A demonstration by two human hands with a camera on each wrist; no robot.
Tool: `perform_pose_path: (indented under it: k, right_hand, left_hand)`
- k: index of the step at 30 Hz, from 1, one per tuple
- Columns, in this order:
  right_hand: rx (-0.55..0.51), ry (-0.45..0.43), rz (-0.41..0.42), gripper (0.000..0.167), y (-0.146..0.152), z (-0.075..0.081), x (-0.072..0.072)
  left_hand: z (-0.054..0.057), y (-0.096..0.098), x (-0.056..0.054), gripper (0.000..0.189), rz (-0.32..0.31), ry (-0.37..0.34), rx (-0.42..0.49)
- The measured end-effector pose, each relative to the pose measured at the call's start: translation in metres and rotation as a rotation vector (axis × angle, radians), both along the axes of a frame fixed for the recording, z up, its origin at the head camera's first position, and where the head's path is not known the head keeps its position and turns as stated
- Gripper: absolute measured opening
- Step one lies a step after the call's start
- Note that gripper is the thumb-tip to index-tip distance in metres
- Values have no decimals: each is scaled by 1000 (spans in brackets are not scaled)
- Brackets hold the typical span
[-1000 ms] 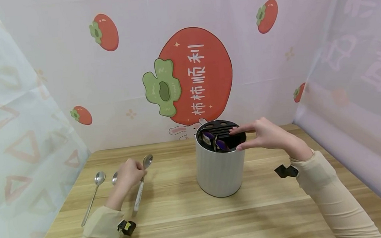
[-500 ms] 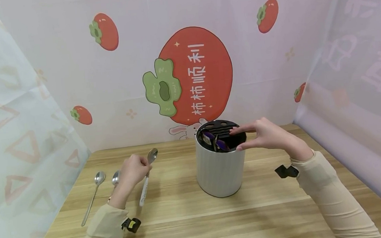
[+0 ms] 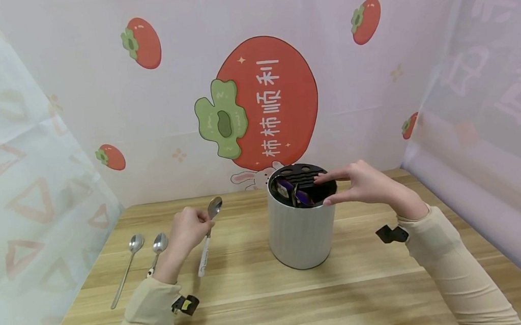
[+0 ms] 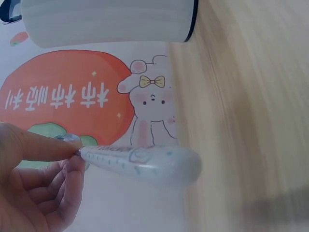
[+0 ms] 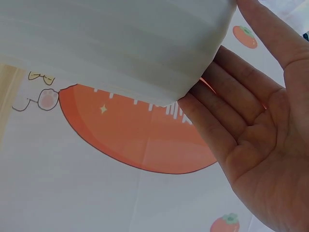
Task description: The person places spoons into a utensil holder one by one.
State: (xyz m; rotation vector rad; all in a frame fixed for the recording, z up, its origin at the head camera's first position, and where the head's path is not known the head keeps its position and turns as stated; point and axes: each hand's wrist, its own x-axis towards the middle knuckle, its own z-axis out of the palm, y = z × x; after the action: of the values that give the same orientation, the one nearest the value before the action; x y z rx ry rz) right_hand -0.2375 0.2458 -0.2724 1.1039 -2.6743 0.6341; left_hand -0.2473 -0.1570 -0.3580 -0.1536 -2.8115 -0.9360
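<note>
My left hand (image 3: 191, 230) pinches a spoon (image 3: 215, 207) between thumb and fingers near the neck, its metal bowl up and its white patterned handle (image 4: 145, 163) hanging down at a slant, seemingly just above the table. To the right stands a white ribbed utensil holder (image 3: 299, 236) with a black slotted top (image 3: 305, 177). My right hand (image 3: 365, 185) touches that holder's right rim with nearly straight fingers, thumb at the front and the other fingers over the top. Two purple-tinted lenses, apparently glasses (image 3: 303, 198), sit in the holder's opening.
Two more spoons lie on the wooden table (image 3: 263, 310) at the left: a plain long metal spoon (image 3: 135, 242) and a spoon with a decorated handle (image 3: 159, 243), partly behind my left forearm. A printed cloth (image 3: 352, 99) hangs behind the table and along both sides.
My left hand has moved right and slightly up with the pinched spoon, uncovering more of the decorated spoon behind it. My right hand and the holder stay in place.
</note>
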Motion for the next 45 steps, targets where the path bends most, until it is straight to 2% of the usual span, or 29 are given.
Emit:
perform_pose_path:
  k: [5,9,13,23,38,45]
  right_hand:
    - [2,-11,-7,52,0,1,1]
    - [2,-20,-9,52,0,0,2]
    - [-1,-13,-4,52,0,0,2]
    - [0,10,1,51,1,-1,1]
    - [7,8,-11,50,1,-2,0]
    - [-1,-7,-5,51,1,-2,0]
  left_hand:
    - [6,6,1,10,-4,34,-9]
    - [11,12,3,11,-9,39,18]
    - [15,17,5,12,-19,68,44]
    - [25,28,5,12,-32,128,36]
    - [42,46,7,11,-63,199,123]
    - [50,50,12,10,-71,223,167]
